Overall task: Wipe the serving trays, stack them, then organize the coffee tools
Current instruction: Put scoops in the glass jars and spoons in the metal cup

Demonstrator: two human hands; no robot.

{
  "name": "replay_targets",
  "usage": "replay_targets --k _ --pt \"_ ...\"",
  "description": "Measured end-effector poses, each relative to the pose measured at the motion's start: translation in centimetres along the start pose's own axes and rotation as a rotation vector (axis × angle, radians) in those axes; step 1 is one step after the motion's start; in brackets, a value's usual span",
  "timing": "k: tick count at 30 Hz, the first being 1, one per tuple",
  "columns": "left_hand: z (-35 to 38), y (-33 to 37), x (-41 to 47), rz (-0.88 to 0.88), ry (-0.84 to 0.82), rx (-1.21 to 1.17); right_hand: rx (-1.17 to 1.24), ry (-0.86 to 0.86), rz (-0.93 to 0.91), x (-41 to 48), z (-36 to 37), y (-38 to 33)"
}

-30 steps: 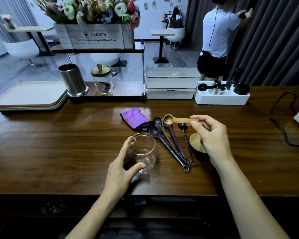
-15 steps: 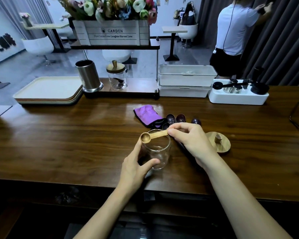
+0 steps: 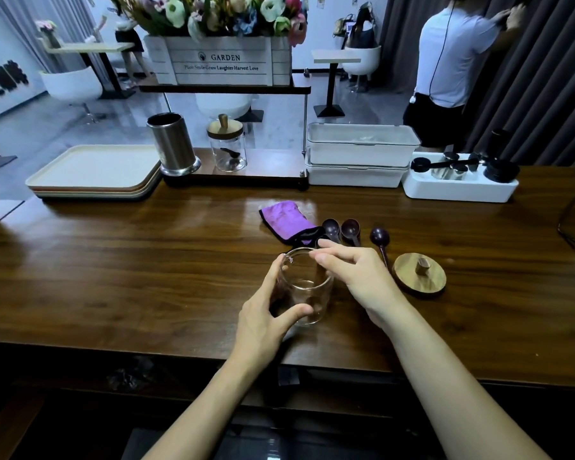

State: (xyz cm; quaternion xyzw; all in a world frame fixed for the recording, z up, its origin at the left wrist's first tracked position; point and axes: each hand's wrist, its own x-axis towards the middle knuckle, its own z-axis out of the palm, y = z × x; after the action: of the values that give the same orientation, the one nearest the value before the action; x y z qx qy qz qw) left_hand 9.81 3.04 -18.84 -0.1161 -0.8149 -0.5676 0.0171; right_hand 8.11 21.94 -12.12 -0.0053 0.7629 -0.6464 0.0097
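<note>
My left hand (image 3: 263, 320) grips a clear glass jar (image 3: 307, 293) standing on the wooden counter near its front edge. My right hand (image 3: 356, 277) hovers at the jar's rim with its fingers stretched out to the left and nothing visible between them. The pale wooden spoon is out of sight. Three dark spoons (image 3: 351, 227) lie just behind my right hand, their handles hidden under it. The jar's wooden lid (image 3: 419, 273) lies knob-up to the right. Stacked serving trays (image 3: 93, 171) sit at the back left.
A purple cloth (image 3: 281, 215) lies behind the jar. At the back stand a steel canister (image 3: 173, 144), a lidded glass jar (image 3: 228, 147), two stacked white boxes (image 3: 359, 154) and a white holder of coffee tools (image 3: 458, 187). A black cable (image 3: 571, 234) runs along the right.
My right hand carried the pale spoon from above the dark spoons to the jar's mouth; now the spoon no longer shows in it. My left hand kept its grip on the jar.
</note>
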Motion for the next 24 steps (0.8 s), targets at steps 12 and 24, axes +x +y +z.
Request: replay_targets --k 12,24 --pt "-0.1 -0.1 -0.1 0.007 -0.001 0.031 0.223 0.044 0.032 0.5 1.0 1.3" --pt "0.1 -0.2 0.1 0.01 0.013 0.035 0.295 0.131 0.079 0.6 1.4 1.3"
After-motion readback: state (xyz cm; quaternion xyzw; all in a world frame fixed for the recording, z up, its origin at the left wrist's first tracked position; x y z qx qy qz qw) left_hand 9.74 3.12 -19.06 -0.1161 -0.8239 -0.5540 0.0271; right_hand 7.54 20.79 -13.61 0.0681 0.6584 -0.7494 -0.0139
